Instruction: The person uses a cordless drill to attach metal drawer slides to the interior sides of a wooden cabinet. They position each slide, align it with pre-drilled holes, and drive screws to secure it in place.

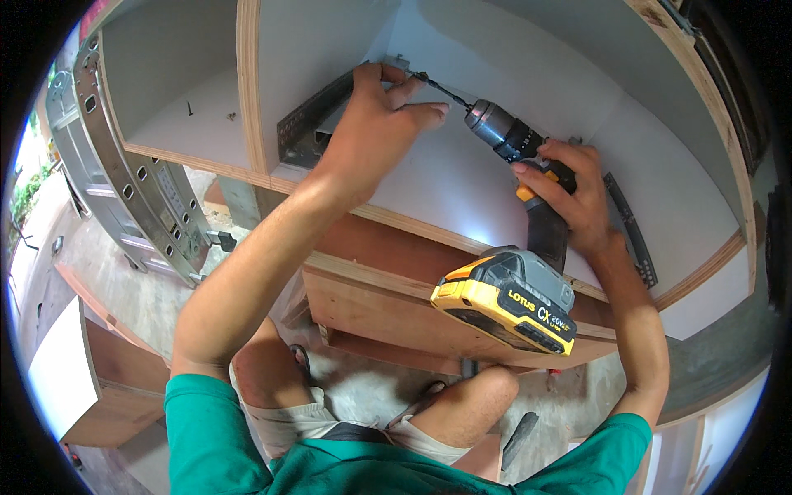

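Note:
My right hand [573,194] grips the handle of a yellow, grey and black cordless drill [503,132]. From its chuck a long thin bit [450,93] points up and left toward the inner wall of a white-lined plywood cabinet [487,198]. My left hand [375,124] is closed at the fingertips beside the bit's tip; what they pinch is too small to make out. Its thumb stretches out below the bit. A black perforated drawer slide [318,111] runs along the compartment's left wall, its far end partly hidden behind my left hand.
Another black slide [631,231] lies inside the cabinet at right. Small screws [190,108] are in the left compartment. A metal ladder [124,165] stands at left. Below the cabinet is a brown wooden panel [396,305], near my legs. A white-topped box [74,371] sits lower left.

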A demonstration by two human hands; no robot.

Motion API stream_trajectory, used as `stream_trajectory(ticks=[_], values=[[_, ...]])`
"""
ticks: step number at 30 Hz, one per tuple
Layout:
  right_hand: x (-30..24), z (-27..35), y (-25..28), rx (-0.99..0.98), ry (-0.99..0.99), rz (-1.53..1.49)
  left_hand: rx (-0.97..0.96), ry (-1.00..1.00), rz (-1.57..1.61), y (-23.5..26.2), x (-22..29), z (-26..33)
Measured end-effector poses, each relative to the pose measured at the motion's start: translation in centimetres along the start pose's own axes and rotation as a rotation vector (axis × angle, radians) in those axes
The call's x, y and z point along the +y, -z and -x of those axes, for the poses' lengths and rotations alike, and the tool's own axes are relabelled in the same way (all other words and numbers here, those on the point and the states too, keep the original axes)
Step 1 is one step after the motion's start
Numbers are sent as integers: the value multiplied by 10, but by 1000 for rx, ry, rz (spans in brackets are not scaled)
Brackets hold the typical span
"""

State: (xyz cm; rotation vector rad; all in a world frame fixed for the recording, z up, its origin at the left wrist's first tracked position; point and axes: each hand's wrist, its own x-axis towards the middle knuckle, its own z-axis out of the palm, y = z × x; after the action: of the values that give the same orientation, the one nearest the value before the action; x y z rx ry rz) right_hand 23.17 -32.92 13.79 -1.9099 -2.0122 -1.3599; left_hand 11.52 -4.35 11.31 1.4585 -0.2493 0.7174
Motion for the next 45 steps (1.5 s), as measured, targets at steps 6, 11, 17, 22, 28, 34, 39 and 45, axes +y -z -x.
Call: stream_trajectory(ticks=[6,11,17,22,28,34,39,45], values=[[-3,-2,-4,52,-28,1,18,-9,-65,-4,10,7],[-1,-1,-8,75,-37,19,-43,36,-149,6,20,16],[-2,0,-9,77,-70,19,8,-90,-145,42,64,92],[3,-3,-15,33,-160,-69,365,-423,-363,114,45,130],[32,-26,-62,30,-209,-257,281,-318,-753,126,16,81],[63,-37,-89,-59,-165,-256,256,-301,-1109,132,0,72],[67,-32,-110,-36,-126,-352,305,-494,-1230,136,-13,76],[82,-27,-124,-16,-56,-303,310,-483,-1155,136,-29,80]])
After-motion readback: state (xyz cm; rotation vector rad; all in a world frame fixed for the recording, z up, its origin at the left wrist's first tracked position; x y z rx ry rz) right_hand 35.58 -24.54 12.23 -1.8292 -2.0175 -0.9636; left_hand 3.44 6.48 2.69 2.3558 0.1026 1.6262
